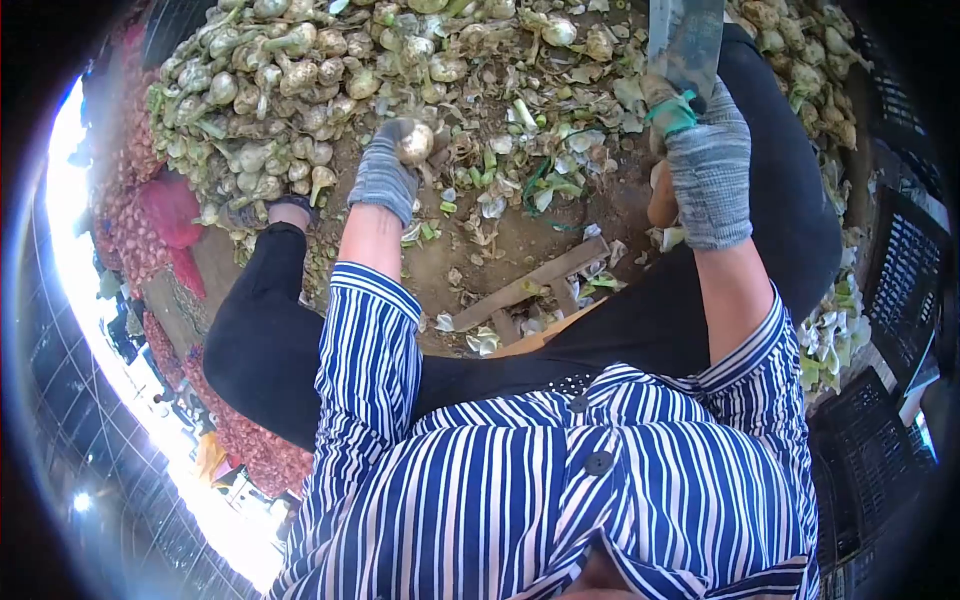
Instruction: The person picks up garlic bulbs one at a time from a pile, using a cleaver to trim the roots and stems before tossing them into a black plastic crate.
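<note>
My left hand (388, 165), in a grey knitted glove, is closed around a pale round onion (415, 143), held low over the ground at the near edge of a heap of onions (290, 75). My right hand (700, 130), gloved alike, is wrapped round a knife (686, 45) with a broad blade pointing away from me. A green strip (675, 115) is tied by its grip. The handle is mostly hidden by my fingers. A brown rounded thing below that hand is too covered to name.
Cut stems and loose skins (490, 180) litter the ground between my legs. A wooden slat (540, 280) lies near my lap. More onions (800, 50) are piled at the far right, beside black plastic crates (905, 275). Red net sacks (130, 210) line the left.
</note>
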Available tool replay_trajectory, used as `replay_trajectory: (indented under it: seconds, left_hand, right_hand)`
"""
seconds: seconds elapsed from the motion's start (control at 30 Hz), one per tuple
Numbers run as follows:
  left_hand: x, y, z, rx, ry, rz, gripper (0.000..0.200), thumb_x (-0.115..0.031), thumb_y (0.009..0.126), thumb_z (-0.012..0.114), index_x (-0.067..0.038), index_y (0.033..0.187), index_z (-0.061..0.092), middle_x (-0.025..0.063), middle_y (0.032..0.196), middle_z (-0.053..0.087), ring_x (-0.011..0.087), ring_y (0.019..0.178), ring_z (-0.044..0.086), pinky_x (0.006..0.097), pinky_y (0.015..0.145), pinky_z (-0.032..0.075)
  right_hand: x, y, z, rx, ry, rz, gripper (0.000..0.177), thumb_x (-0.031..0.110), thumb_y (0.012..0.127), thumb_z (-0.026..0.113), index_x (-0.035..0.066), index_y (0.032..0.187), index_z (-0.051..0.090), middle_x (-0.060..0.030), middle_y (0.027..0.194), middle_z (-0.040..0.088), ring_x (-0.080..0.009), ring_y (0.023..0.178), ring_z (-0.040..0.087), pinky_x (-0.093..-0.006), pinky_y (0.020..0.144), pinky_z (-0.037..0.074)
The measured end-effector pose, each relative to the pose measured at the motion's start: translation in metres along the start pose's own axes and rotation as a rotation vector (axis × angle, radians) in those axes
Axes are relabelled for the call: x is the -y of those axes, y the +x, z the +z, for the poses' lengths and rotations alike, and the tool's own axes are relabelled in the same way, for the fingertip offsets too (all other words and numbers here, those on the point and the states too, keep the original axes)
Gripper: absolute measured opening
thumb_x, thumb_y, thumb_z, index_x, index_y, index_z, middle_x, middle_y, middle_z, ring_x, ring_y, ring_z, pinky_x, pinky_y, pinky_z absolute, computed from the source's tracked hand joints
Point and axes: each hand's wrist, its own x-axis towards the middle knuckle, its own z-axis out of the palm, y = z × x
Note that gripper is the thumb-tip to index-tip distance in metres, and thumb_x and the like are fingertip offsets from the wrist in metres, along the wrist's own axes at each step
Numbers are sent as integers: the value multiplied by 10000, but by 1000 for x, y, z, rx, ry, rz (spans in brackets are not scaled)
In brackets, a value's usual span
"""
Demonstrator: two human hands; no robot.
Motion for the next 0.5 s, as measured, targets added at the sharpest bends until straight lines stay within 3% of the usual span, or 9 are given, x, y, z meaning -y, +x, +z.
replay_trajectory:
  seconds: [0.07,0.1,0.2,0.23,0.33,0.43,0.5]
  left_hand:
    - [19,61,-32,-158,160,-10,275,-257,800,583,-43,974,581,102,774,633,226,647,617,344,616,532]
    - [29,92,-51,-238,424,-24,289,-297,793,613,-54,949,629,69,976,627,163,806,584,282,737,455]
    - [33,92,-21,-175,573,338,321,-286,765,648,-43,974,630,97,996,624,184,822,579,318,754,456]
    - [22,103,-15,-116,795,210,466,-304,733,690,-55,1112,584,133,1017,623,223,867,590,370,791,456]
    - [23,91,37,-235,1115,411,642,-335,758,669,-72,1297,440,173,1052,619,274,953,604,386,846,460]
    - [24,105,59,-364,1474,421,780,-371,777,643,-102,1407,268,208,1102,600,314,1048,581,402,895,456]
    - [21,102,69,-419,1567,340,789,-386,788,625,-117,1420,237,216,1139,583,320,1077,566,406,910,453]
  right_hand:
    - [-7,-1,2,37,31,103,361,26,780,610,-3,1136,561,-39,840,616,-92,709,556,-217,643,450]
    - [-12,-2,0,64,37,149,393,28,792,613,-2,1177,540,-30,844,608,-79,699,544,-206,634,449]
    - [0,-2,-3,91,67,241,438,28,807,610,-2,1231,504,-20,843,597,-63,670,526,-195,602,445]
    - [8,-2,-3,94,83,268,444,27,809,607,-3,1238,497,-19,840,595,-61,660,522,-194,591,445]
    - [14,-2,-2,72,74,390,451,22,815,595,-17,1250,479,-6,822,574,-55,655,511,-186,591,439]
    - [10,-3,1,108,111,350,451,4,806,585,-20,1245,485,6,821,563,-49,669,507,-185,616,439]
    - [18,-1,5,123,33,370,449,-7,800,576,-19,1241,490,11,814,558,-47,674,505,-185,623,438]
